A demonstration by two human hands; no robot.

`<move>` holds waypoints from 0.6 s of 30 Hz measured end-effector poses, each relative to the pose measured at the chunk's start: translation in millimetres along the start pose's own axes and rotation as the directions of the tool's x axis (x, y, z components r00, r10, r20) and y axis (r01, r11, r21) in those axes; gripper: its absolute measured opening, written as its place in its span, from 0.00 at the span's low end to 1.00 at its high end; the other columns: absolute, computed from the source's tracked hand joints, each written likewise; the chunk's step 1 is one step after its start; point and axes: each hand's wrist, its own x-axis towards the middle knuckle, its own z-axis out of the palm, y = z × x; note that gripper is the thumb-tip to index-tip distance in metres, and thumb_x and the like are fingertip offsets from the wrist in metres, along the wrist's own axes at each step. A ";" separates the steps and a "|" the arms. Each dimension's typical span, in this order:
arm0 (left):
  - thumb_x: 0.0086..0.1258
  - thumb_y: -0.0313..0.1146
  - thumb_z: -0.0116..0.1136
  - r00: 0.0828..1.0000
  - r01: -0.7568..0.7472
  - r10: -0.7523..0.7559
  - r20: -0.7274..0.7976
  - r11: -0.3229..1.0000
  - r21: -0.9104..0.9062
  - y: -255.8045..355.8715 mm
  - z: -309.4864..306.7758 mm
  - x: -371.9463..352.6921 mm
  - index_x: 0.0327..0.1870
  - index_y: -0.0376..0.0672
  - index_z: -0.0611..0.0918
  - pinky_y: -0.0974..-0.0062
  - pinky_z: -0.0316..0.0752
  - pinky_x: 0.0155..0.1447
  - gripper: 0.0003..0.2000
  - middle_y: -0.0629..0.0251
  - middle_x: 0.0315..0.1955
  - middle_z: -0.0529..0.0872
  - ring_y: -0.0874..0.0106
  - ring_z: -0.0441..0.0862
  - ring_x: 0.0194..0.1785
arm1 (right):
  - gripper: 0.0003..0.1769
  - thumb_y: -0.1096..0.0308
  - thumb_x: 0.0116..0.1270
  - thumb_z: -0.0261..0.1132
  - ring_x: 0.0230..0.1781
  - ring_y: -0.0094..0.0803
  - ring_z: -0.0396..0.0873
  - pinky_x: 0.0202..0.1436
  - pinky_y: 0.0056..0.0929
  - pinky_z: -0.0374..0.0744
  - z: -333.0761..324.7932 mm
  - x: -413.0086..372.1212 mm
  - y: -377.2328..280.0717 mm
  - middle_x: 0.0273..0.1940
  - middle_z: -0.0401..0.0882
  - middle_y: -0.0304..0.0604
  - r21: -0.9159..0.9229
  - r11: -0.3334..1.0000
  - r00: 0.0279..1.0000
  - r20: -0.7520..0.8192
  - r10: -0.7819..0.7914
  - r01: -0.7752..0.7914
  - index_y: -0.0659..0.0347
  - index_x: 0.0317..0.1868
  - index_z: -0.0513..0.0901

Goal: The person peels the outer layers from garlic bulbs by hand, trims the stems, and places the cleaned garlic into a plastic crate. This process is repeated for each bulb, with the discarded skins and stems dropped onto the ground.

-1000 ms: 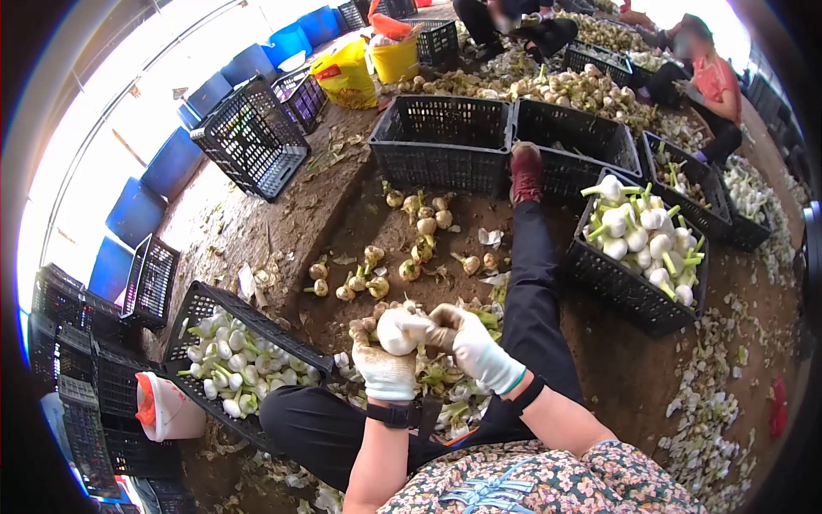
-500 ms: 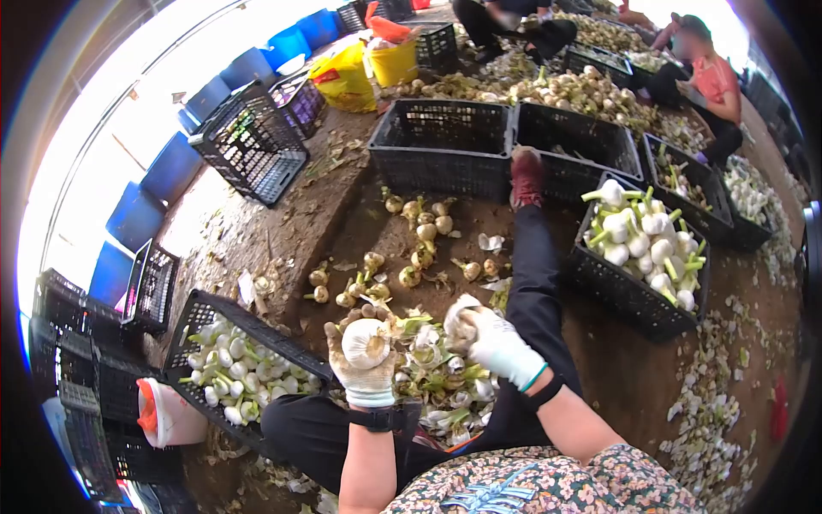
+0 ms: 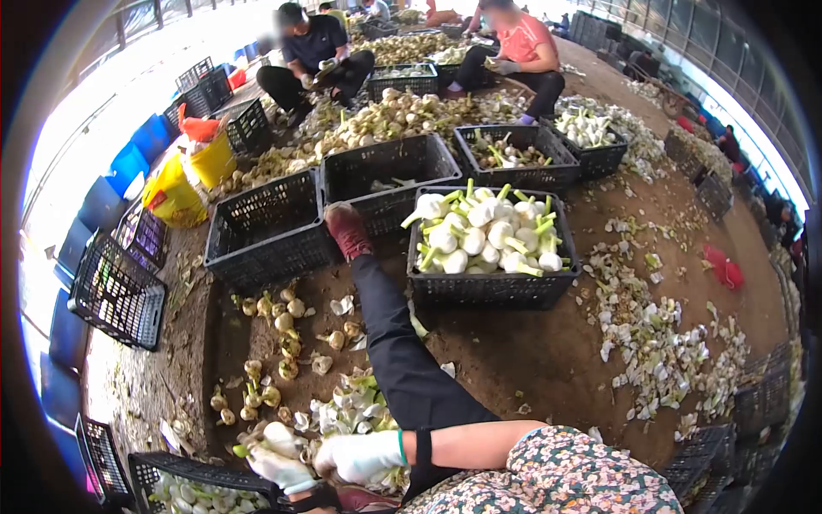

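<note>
My left hand (image 3: pixel 282 471), in a pale work glove, is wrapped round a white garlic bulb (image 3: pixel 280 439) with a short green stem end. Beside it, my gloved right hand (image 3: pixel 358 458) has its fingers curled closed near the bulb; what they grip is hidden. Peeled skins and leaves (image 3: pixel 351 407) lie in a heap just beyond both hands. Several unpeeled garlic bulbs (image 3: pixel 287 321) are scattered on the ground further ahead. At the lower left, a black crate (image 3: pixel 154 463) holds peeled garlic, partly cut off by the view's edge.
A black crate (image 3: pixel 492 291) full of white garlic stands right of my outstretched leg (image 3: pixel 402 343). Two more crates (image 3: pixel 265 253) (image 3: pixel 385 210) stand past my foot. Behind them lies a garlic pile (image 3: pixel 394 120), with two co-workers (image 3: pixel 312 51) (image 3: pixel 522 56) seated there.
The view has swung right, so the scene sits further left. My hands have come closer together, and the bulb in my left hand has turned, showing its stem end.
</note>
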 end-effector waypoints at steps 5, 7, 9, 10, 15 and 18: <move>0.76 0.54 0.51 0.993 -0.026 0.034 0.115 0.997 -0.069 9.9 22.8 -5.6 0.51 0.41 0.78 0.68 0.80 0.51 0.22 0.62 0.45 0.82 0.67 0.82 0.48 | 0.40 0.65 0.62 0.64 0.59 0.42 0.77 0.58 0.35 0.77 -42.9 -9.6 15.2 0.61 0.74 0.55 0.095 0.930 0.894 -0.254 0.368 -0.356 0.64 0.74 0.61; 0.71 0.63 0.52 0.901 -0.060 0.047 0.431 0.998 0.017 3.7 46.9 -30.3 0.59 0.41 0.76 0.64 0.74 0.63 0.31 0.59 0.53 0.80 0.65 0.79 0.56 | 0.40 0.54 0.67 0.68 0.48 0.34 0.79 0.46 0.28 0.82 -50.1 -5.1 9.8 0.55 0.77 0.50 0.637 0.771 0.874 -0.375 0.310 0.000 0.62 0.73 0.61; 0.69 0.68 0.49 0.628 -0.184 0.138 0.766 0.983 -0.027 -13.5 77.4 -50.2 0.72 0.39 0.65 0.61 0.58 0.76 0.43 0.56 0.67 0.73 0.61 0.68 0.72 | 0.32 0.54 0.71 0.65 0.32 0.29 0.80 0.34 0.23 0.82 -67.0 -6.5 22.2 0.47 0.80 0.49 0.799 0.496 0.771 -0.539 0.339 0.340 0.59 0.69 0.67; 0.71 0.66 0.49 0.601 -0.219 0.187 0.777 0.974 -0.065 -16.0 91.6 -56.2 0.75 0.38 0.60 0.62 0.56 0.77 0.43 0.56 0.70 0.70 0.61 0.65 0.74 | 0.27 0.57 0.72 0.64 0.28 0.27 0.79 0.31 0.20 0.82 -91.2 -11.3 37.8 0.44 0.80 0.47 0.837 0.374 0.739 -0.536 0.409 0.400 0.58 0.66 0.70; 0.74 0.44 0.59 0.852 -0.045 -0.111 0.512 0.958 0.283 -59.7 93.5 -4.8 0.73 0.37 0.64 0.70 0.65 0.69 0.32 0.56 0.65 0.73 0.66 0.71 0.66 | 0.16 0.69 0.73 0.59 0.45 0.31 0.77 0.49 0.28 0.80 -240.3 -149.4 -8.9 0.49 0.79 0.41 0.016 0.893 0.059 -0.998 -0.013 0.451 0.58 0.60 0.75; 0.71 0.36 0.63 0.938 -0.135 -0.077 0.339 0.818 0.559 -116.2 61.6 58.4 0.67 0.35 0.72 0.71 0.71 0.64 0.26 0.58 0.60 0.78 0.67 0.76 0.59 | 0.23 0.74 0.70 0.60 0.54 0.34 0.76 0.59 0.31 0.77 -352.8 -269.3 56.7 0.54 0.77 0.43 -0.317 0.934 0.053 -0.943 -0.329 0.164 0.58 0.65 0.72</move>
